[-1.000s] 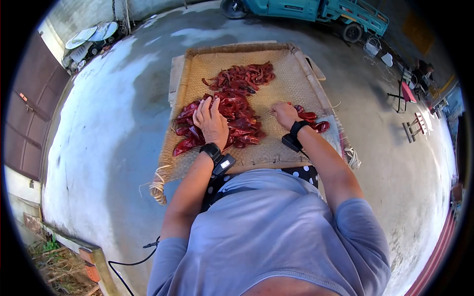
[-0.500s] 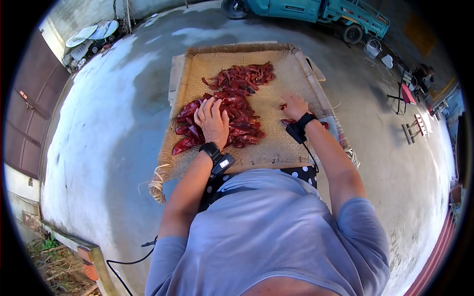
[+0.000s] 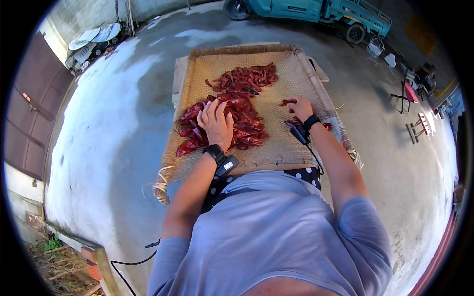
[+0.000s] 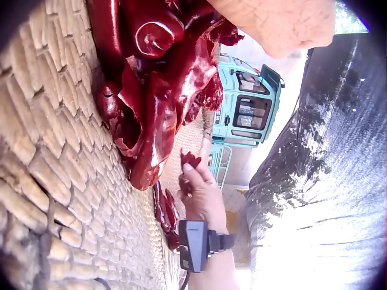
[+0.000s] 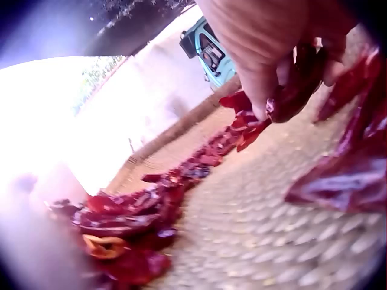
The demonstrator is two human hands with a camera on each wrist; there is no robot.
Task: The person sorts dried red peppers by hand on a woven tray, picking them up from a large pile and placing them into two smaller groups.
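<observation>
My left hand (image 3: 216, 126) rests on the large heap of glossy dried red chili peppers (image 3: 249, 129), its fingers extended over them. In the left wrist view its fingertips are out of sight. Right of the heap, my right hand (image 3: 302, 108) pinches a dried red chili pepper (image 5: 296, 96) between thumb and fingers, close over the woven tray (image 3: 281, 154). A torn red end of that pepper sticks out beyond the fingertips. Beneath the right wrist lies a smaller group of chilies (image 5: 344, 181), partly covered by the hand and wrist device.
A third pile of thinner, shrivelled chili pieces (image 3: 249, 77) lies at the tray's far end. The tray's raised rim (image 3: 242, 49) runs around it. A teal three-wheeled truck (image 3: 296, 11) stands beyond, and a small wooden stool (image 3: 418, 127) is off to the right.
My right hand has moved from the small right-hand group, away and slightly right, and now shows a chili pepper at its fingertips. The left hand stays on the heap.
</observation>
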